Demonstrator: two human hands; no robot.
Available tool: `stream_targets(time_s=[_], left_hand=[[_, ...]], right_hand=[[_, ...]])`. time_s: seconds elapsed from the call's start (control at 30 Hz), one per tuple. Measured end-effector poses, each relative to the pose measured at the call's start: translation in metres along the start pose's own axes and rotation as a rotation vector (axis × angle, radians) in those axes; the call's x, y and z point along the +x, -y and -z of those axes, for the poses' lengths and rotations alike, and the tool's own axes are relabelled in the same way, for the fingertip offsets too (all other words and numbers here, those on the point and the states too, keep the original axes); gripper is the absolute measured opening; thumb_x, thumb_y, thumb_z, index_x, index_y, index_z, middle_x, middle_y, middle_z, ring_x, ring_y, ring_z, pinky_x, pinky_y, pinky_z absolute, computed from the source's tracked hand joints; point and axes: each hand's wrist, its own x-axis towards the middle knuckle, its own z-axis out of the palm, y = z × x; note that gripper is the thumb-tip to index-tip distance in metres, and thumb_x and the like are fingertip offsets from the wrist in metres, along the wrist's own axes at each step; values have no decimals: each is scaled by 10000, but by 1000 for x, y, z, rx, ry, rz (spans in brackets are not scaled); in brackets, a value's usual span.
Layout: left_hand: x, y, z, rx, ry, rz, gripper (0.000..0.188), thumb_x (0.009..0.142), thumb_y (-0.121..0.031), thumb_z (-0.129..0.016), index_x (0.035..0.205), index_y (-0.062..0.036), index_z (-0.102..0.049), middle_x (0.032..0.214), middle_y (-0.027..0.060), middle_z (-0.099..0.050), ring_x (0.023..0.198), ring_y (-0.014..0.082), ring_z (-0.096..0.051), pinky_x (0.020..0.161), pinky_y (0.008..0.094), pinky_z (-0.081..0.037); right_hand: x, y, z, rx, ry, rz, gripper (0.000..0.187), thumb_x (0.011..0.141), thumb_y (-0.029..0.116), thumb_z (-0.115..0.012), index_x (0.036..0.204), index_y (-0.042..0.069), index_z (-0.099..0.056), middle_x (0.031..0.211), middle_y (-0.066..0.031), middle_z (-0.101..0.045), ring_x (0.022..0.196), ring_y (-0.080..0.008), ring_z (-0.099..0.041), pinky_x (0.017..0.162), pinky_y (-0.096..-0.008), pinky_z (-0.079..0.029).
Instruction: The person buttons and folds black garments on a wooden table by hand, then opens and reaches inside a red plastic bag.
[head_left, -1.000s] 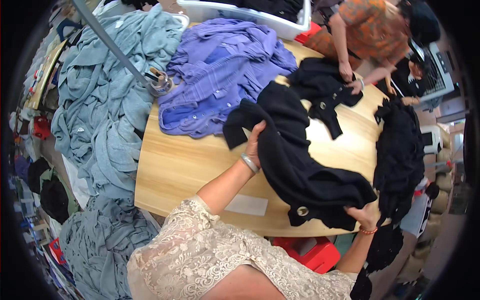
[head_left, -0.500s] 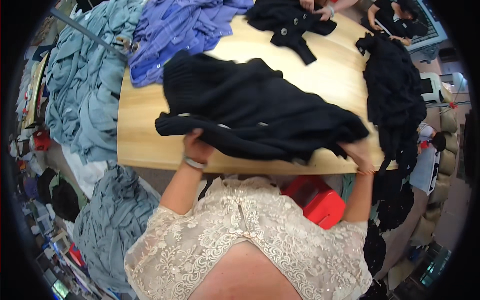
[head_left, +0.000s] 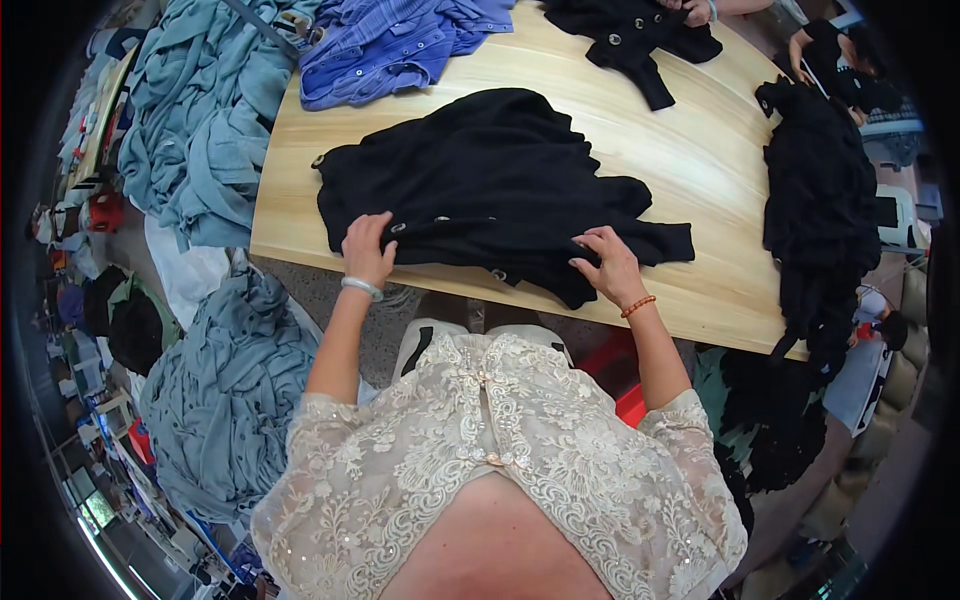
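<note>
A black knit cardigan [head_left: 470, 180] lies spread on the wooden table in front of me, with round metallic-looking buttons along its near edge. Part of it hangs over the table's front edge. My left hand [head_left: 368, 248] rests on its lower left part beside a button, thumb and fingers apart. Over the right part of the cardigan, close to a sleeve, my right hand [head_left: 612, 268] is open, its thumb and forefinger spread against the black fabric.
Blue-purple garments [head_left: 390, 50] and a heap of grey-green garments [head_left: 185, 130] lie along the left. More grey-green cloth [head_left: 235, 390] is piled below. Across the wooden table [head_left: 700, 190], another person's hands [head_left: 695, 12] touch a black buttoned garment [head_left: 640, 45]. Black garments [head_left: 815, 190] drape over the right edge.
The cardigan, lifted and blurred in motion before, now lies flat on the table. My right hand has moved left, and both hands now rest on or by its near side.
</note>
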Motion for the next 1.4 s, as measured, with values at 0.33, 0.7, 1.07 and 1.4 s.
stream_targets(time_s=[0.33,0.7,1.07,1.4], left_hand=[[43,54,19,-67,129,-173,83,796,-41,-606,861,-85,-579,880,106,-568,888,332,-544,775,421,-471],[82,29,34,-4,324,-392,501,721,-223,-771,1158,-113,-550,1036,114,-575,968,318,-567,811,396,-472],[211,49,82,-194,-301,-284,227,763,12,-618,955,-100,-660,900,129,-595,869,327,-590,762,395,-482],[91,68,18,-130,14,-388,414,746,-18,-666,1147,-107,-616,1053,145,-556,967,344,-545,827,420,-462]], right_hand=[[48,10,48,-200,250,-13,240,806,197,-665,1029,114,-702,1036,-160,-677,955,-343,-639,892,-410,-501],[129,73,114,288,-71,-77,242,875,97,-587,1097,63,-679,726,-13,-603,536,-76,-513,534,-229,-449],[171,29,137,289,-331,-45,272,894,113,-572,1145,103,-679,767,7,-633,659,-60,-570,606,-214,-469],[98,-27,19,-271,-262,86,346,837,120,-646,1181,98,-610,1091,-111,-616,1001,-270,-617,871,-346,-495]])
